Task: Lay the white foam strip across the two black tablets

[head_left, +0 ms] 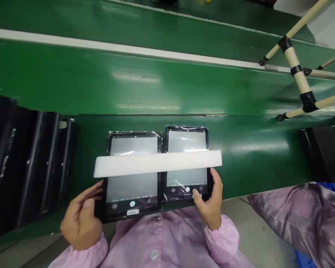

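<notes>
Two black tablets lie side by side at the near edge of a green bench, both screens lit grey. My left hand grips the lower left corner of the left tablet. My right hand holds the lower right corner of the right tablet, thumb on its screen. A long white foam strip rests across both screens. The tablets are wrapped in clear film.
A row of black cases stands on the left. Another black device sits at the right edge. A green conveyor belt runs behind the bench. A pipe frame rises at the upper right. Another person's pink sleeve is at the lower right.
</notes>
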A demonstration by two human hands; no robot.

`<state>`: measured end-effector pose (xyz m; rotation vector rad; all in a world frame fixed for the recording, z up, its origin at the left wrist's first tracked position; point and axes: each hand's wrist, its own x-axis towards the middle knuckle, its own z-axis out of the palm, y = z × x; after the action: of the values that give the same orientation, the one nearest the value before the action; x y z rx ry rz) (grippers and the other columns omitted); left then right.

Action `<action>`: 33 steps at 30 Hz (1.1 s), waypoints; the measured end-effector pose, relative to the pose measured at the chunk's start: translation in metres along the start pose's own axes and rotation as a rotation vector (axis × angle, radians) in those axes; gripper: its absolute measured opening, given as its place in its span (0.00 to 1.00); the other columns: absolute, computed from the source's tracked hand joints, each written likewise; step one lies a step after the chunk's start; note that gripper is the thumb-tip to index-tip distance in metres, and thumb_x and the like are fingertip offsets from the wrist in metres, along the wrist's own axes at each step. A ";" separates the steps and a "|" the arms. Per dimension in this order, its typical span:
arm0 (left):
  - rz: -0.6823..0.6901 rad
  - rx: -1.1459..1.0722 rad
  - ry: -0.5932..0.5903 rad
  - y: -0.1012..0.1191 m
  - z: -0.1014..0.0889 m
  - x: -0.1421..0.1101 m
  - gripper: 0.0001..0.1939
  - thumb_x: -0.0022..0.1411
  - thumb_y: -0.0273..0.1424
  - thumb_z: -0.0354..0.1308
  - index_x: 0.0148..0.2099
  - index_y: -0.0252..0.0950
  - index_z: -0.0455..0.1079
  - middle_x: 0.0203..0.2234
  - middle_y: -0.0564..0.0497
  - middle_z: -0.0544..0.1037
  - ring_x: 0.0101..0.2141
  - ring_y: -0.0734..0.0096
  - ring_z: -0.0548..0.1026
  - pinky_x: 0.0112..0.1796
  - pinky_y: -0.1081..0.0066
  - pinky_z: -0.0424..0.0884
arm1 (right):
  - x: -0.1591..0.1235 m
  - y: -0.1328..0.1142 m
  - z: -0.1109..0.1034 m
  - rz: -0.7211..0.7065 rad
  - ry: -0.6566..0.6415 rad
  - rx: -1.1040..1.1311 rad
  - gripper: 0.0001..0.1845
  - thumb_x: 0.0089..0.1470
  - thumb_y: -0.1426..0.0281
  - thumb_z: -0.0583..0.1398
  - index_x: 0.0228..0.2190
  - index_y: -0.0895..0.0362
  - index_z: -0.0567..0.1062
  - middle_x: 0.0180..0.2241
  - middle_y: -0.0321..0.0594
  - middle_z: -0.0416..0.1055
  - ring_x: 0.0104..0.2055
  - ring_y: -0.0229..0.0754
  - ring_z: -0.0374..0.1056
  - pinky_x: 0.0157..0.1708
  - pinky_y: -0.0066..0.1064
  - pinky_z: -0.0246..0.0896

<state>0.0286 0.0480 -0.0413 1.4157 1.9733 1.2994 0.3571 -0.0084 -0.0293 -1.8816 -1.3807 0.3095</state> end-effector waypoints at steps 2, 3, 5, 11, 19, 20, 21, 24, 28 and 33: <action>-0.018 -0.078 0.025 -0.002 0.000 0.000 0.17 0.68 0.38 0.59 0.53 0.37 0.80 0.46 0.44 0.85 0.42 0.54 0.82 0.40 0.59 0.77 | 0.002 -0.001 0.002 -0.017 0.004 -0.057 0.44 0.61 0.53 0.65 0.71 0.53 0.57 0.66 0.56 0.63 0.66 0.64 0.61 0.61 0.63 0.61; -0.022 -0.098 0.022 -0.003 0.000 0.000 0.16 0.68 0.39 0.60 0.52 0.37 0.80 0.46 0.44 0.85 0.42 0.55 0.82 0.39 0.60 0.76 | 0.004 -0.002 0.002 -0.027 0.004 -0.078 0.46 0.61 0.52 0.66 0.71 0.54 0.57 0.65 0.57 0.63 0.65 0.65 0.62 0.61 0.63 0.61; -0.023 -0.095 0.006 -0.005 0.000 0.000 0.17 0.69 0.39 0.59 0.53 0.36 0.79 0.46 0.44 0.84 0.43 0.56 0.82 0.39 0.62 0.76 | 0.005 -0.003 0.003 -0.033 -0.001 -0.105 0.49 0.59 0.49 0.67 0.71 0.54 0.56 0.65 0.58 0.63 0.65 0.66 0.61 0.61 0.64 0.60; -0.045 -0.156 -0.031 -0.002 0.003 0.003 0.18 0.72 0.39 0.56 0.57 0.36 0.74 0.50 0.42 0.82 0.43 0.61 0.80 0.40 0.65 0.75 | 0.004 0.003 0.001 0.051 0.005 0.096 0.42 0.62 0.52 0.64 0.70 0.52 0.59 0.66 0.54 0.63 0.66 0.63 0.61 0.64 0.63 0.56; 0.372 -0.027 -0.204 0.020 -0.017 -0.028 0.19 0.70 0.28 0.58 0.62 0.40 0.70 0.48 0.45 0.79 0.48 0.59 0.76 0.51 0.58 0.72 | 0.002 0.012 0.002 0.071 0.049 0.265 0.32 0.66 0.57 0.60 0.66 0.55 0.66 0.64 0.53 0.66 0.66 0.59 0.62 0.66 0.60 0.55; 0.463 0.022 -0.295 0.026 -0.019 -0.034 0.20 0.69 0.27 0.58 0.61 0.41 0.70 0.48 0.44 0.79 0.50 0.58 0.75 0.53 0.57 0.71 | 0.002 0.012 0.001 0.067 0.053 0.274 0.32 0.66 0.57 0.60 0.66 0.55 0.67 0.64 0.53 0.66 0.66 0.59 0.62 0.66 0.60 0.54; 0.545 0.063 -0.363 0.033 -0.019 -0.039 0.20 0.68 0.27 0.58 0.61 0.41 0.71 0.49 0.44 0.79 0.51 0.57 0.74 0.53 0.56 0.71 | 0.002 0.013 0.001 0.063 0.056 0.281 0.31 0.65 0.57 0.60 0.65 0.56 0.67 0.64 0.53 0.67 0.66 0.60 0.62 0.66 0.60 0.54; 0.705 0.127 -0.435 0.046 -0.016 -0.047 0.23 0.67 0.26 0.57 0.63 0.40 0.69 0.48 0.43 0.79 0.52 0.56 0.74 0.56 0.53 0.70 | 0.002 0.018 0.001 0.052 0.049 0.294 0.32 0.66 0.57 0.59 0.66 0.56 0.67 0.64 0.53 0.67 0.66 0.60 0.62 0.66 0.61 0.53; 0.805 0.158 -0.484 0.048 -0.009 -0.048 0.29 0.66 0.24 0.55 0.68 0.41 0.65 0.50 0.45 0.81 0.55 0.54 0.75 0.65 0.45 0.61 | 0.001 0.024 0.000 0.020 0.029 0.319 0.31 0.66 0.58 0.59 0.66 0.55 0.67 0.65 0.52 0.66 0.67 0.59 0.62 0.67 0.61 0.53; 0.787 0.143 -0.491 0.042 -0.008 -0.049 0.28 0.67 0.25 0.54 0.68 0.43 0.65 0.52 0.46 0.81 0.59 0.53 0.73 0.69 0.41 0.55 | 0.002 0.026 0.002 0.004 0.017 0.322 0.32 0.65 0.59 0.59 0.66 0.56 0.65 0.66 0.53 0.65 0.67 0.57 0.62 0.67 0.60 0.54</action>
<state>0.0654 0.0031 -0.0112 2.4420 1.2281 0.9259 0.3747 -0.0092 -0.0481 -1.6173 -1.2336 0.4864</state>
